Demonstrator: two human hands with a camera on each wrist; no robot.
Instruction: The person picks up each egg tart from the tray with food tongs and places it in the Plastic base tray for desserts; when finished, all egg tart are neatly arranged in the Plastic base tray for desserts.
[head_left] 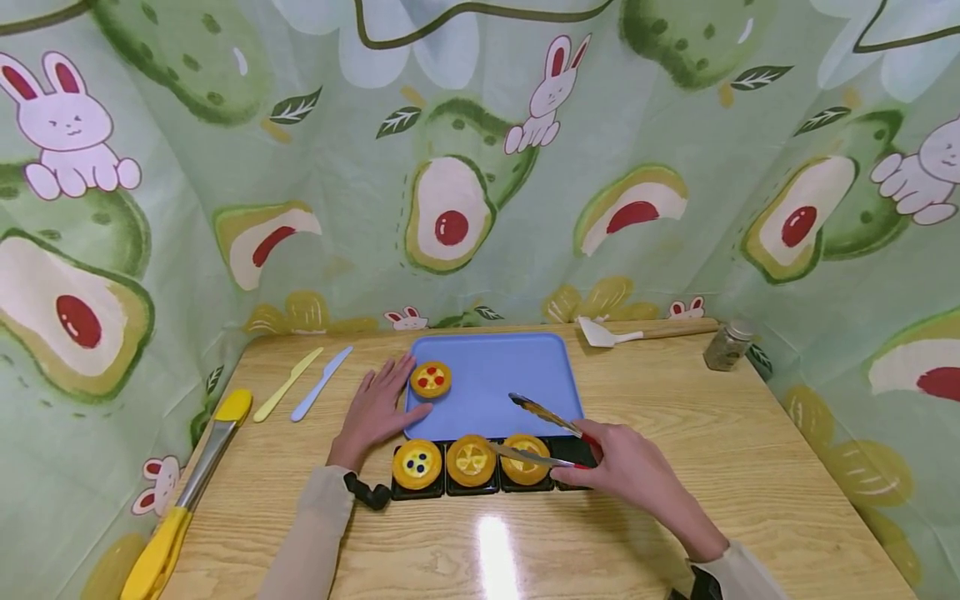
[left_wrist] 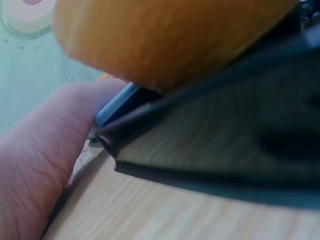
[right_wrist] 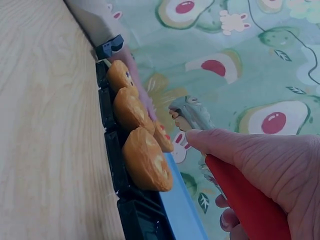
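Observation:
My right hand [head_left: 633, 467] grips metal tongs with red handles [right_wrist: 245, 200]. The tongs' two arms are spread apart, over the tarts and the blue tray. Along the tray's left rim lies my left hand [head_left: 378, 408], fingers stretched out and thumb over the corner. On the blue tray [head_left: 498, 375], beside that hand, sits a tart with red pieces [head_left: 431, 381]. In front, a row of black square cups [head_left: 573, 450] holds a tart with dark blue dots [head_left: 417, 464] and two tarts with yellow tops, one in the middle [head_left: 471, 471] and one on its right [head_left: 517, 475]. The rightmost cup holds no tart.
To the left lie a yellow knife [head_left: 288, 383], a blue knife [head_left: 322, 383] and large yellow-handled tongs [head_left: 202, 475]. A white spatula with a wooden handle [head_left: 675, 329] and a small jar [head_left: 727, 346] stand at the back right. A patterned curtain [head_left: 540, 208] borders the table.

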